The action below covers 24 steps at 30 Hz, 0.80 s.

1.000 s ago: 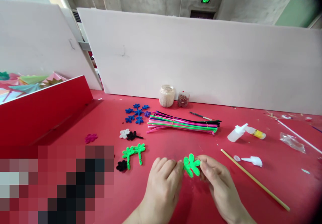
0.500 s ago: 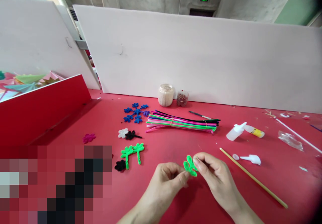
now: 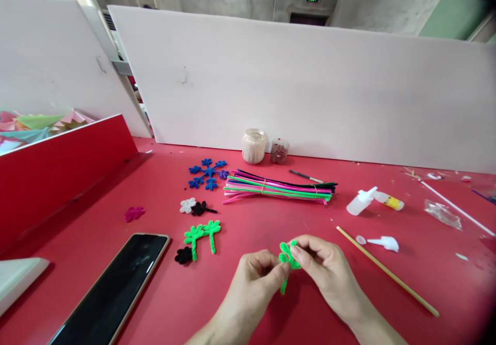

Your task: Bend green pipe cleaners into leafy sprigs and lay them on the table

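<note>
In the head view, the green flower (image 3: 285, 258) is between the two hands, above the smooth red worktop (image 3: 248, 226). Its long axis runs roughly down the view: rounded, fuzzy petals fan upward, and the stem points down toward the wearer, leaning slightly left. The left hand (image 3: 253, 280) has its grip closed, thumb and fingers pinching the flower near the stem; the right hand's (image 3: 327, 270) grip is closed on the right-hand petals. Two green flowers (image 3: 202, 231) with twisted stems lie to the left. Beyond is a banded bundle of straight, fuzzy pipe cleaners (image 3: 279, 187); a slim wooden rod (image 3: 387, 271) slants at right.
</note>
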{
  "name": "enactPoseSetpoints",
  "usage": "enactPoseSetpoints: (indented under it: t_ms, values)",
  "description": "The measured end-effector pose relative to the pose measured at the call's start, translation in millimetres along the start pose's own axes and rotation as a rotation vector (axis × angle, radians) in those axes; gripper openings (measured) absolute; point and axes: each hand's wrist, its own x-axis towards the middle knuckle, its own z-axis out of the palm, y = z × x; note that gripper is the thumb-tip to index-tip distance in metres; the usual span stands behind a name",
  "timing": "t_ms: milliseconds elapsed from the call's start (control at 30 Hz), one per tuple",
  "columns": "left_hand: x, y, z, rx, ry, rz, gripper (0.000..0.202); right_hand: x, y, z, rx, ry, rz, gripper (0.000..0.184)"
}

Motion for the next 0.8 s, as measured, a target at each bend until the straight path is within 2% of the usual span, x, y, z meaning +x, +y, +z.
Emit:
enactPoseSetpoints:
  t_ms: [167,233,500,667,800]
  values:
    - [0.5,-3.7,-1.6,-0.08,0.041,-0.006,0.027,0.4,9.0,-1.8,0.124,0.162,0.117,0.028]
    - [1.3,-7.4,-2.2,-0.097,0.044,0.0,0.027,0.0,10.9,-2.3,0.13,0.181,0.124,0.03]
    - [0.8,-8.5,0.4,-0.079,0.039,0.014,0.029,-1.5,6.2,5.7,-0.037,0.105,-0.015,0.021]
    - [1.0,-1.7,-1.1,-0.206,0.086,0.031,0.014,-4.0,4.5,8.1,-0.149,0.107,-0.041,0.023]
    - [1.8,0.1,-5.6,-0.192,0.083,0.072,0.01,-7.1,1.4,10.7,-0.193,0.087,-0.082,0.022]
